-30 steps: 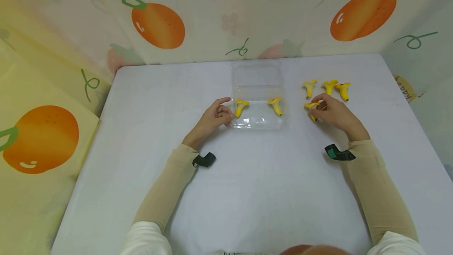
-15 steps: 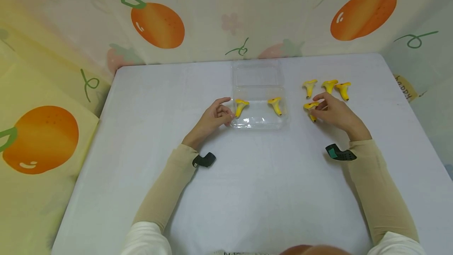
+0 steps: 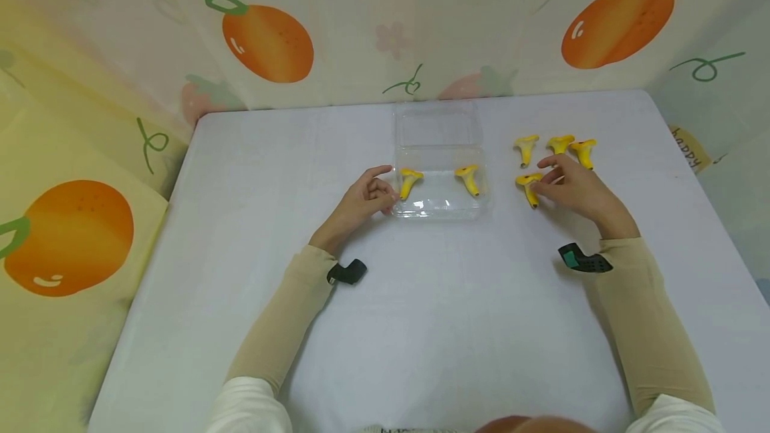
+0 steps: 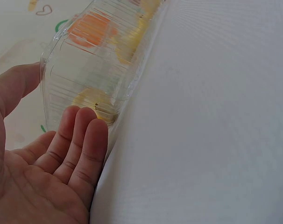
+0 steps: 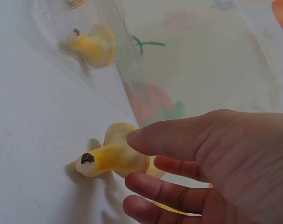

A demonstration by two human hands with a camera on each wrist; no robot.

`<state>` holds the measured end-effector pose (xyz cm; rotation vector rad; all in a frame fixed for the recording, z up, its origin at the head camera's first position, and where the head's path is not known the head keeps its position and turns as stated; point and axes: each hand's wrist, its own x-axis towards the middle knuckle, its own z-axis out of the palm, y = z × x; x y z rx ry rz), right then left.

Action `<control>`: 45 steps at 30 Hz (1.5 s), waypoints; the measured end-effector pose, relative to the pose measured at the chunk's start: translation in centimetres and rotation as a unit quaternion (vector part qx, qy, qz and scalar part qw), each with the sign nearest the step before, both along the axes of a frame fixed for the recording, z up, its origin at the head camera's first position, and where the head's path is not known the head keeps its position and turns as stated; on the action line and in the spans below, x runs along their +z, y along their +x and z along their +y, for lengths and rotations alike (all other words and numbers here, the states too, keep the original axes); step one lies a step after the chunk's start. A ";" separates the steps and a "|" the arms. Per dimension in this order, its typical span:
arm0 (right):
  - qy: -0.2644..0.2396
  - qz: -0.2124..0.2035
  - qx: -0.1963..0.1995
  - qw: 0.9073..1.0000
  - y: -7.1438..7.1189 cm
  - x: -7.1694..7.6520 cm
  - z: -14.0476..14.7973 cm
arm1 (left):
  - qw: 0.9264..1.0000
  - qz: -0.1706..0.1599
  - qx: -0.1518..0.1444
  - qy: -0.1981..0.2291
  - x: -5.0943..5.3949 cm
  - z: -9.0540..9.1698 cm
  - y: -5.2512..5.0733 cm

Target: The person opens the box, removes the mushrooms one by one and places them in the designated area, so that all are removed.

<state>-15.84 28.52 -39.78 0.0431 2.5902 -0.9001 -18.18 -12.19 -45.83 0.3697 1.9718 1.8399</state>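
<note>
A clear plastic clamshell box (image 3: pixel 442 209) lies with its lid folded back, two yellow chanterelle mushrooms inside, one at the left (image 3: pixel 410 183) and one at the right (image 3: pixel 468 180). My left hand (image 3: pixel 363 200) touches the box's left side; in the left wrist view its fingers (image 4: pixel 92 149) are loosely extended against the plastic. To the right of the box, a chanterelle (image 3: pixel 531 191) lies on the table. Right beside it is my right hand (image 3: pixel 580 196), thumb and fingers (image 5: pixel 169 191) apart. The thumb overlaps the cap in the right wrist view; contact is unclear.
Behind my right hand lie several more chanterelles: one at the left (image 3: pixel 526 149), one in the middle (image 3: pixel 561 143), one at the right (image 3: pixel 583 152). White cloth covers the table (image 3: pixel 445 326). A fruit-print curtain (image 3: pixel 349 32) hangs along the back edge.
My right hand has shifted slightly right, showing more of the nearest chanterelle, which now sits a touch further left. The left hand and box have stayed put.
</note>
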 end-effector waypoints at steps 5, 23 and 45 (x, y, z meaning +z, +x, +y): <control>0.005 0.008 -0.006 1.000 0.2 0.2 0.0 | 1.000 0.001 0.000 -0.004 0.0 0.0 0.0; -0.001 0.083 -0.029 0.996 0.6 2.3 -0.5 | 1.000 0.010 -0.002 0.007 -0.2 -0.1 0.0; -0.030 0.137 -0.011 0.990 -0.5 5.4 -3.6 | 1.000 0.006 0.000 -0.010 0.0 0.0 0.0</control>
